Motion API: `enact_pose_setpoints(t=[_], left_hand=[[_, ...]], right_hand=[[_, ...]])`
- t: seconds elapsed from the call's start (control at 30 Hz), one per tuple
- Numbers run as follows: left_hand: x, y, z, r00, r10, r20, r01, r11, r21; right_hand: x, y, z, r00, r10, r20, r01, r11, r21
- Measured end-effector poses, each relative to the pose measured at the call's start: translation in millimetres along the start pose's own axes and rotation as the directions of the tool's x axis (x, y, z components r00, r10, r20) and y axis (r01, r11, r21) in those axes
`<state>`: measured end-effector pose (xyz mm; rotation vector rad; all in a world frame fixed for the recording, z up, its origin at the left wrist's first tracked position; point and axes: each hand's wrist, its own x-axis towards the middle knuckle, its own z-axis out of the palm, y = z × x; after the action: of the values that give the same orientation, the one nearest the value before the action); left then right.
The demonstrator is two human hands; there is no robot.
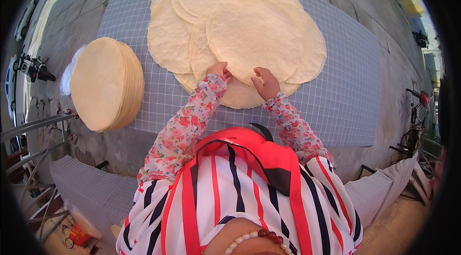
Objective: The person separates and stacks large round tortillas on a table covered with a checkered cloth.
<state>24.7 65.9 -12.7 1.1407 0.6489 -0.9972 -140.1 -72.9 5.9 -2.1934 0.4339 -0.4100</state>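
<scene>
- Your left hand (219,70) and right hand (265,83) are at the top round sheet's (259,39) near edge, on the spread pile (165,39); whether either pinches is unclear.
- Pull evenly: thin sheets likely tear.

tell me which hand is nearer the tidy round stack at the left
Left. The left hand is to the right of the tidy round stack, apart from it, by the near edge of the spread-out round sheets; the right hand is farther right, along that edge.
</scene>
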Motion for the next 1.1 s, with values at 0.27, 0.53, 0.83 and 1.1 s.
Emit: enact_pose_setpoints(t=[0.27,0.53,0.83,1.1], left_hand=[[-12.1,-17.9,14.9,0.978,0.098,0.183,-0.085,0.993,-0.08],[-27.1,-32.1,-26.4,0.963,0.268,-0.025,-0.261,0.954,0.149],[-47.6,-48.1,-101.6,0.838,0.447,-0.314,-0.369,0.887,0.277],[-71.9,-28.4,-82.9,0.943,0.285,-0.17,-0.211,0.91,0.356]], right_hand=[[33.9,-28.3,20.5,0.944,-0.313,0.102,0.329,0.882,-0.339],[161.2,-29.1,-144.7,0.991,-0.097,0.087,0.1,0.994,-0.03],[120.8,-139.9,-156.7,0.904,-0.4,0.149,0.424,0.884,-0.195],[4.9,-46.9,19.2,0.919,-0.134,0.37,0.229,0.947,-0.225]])
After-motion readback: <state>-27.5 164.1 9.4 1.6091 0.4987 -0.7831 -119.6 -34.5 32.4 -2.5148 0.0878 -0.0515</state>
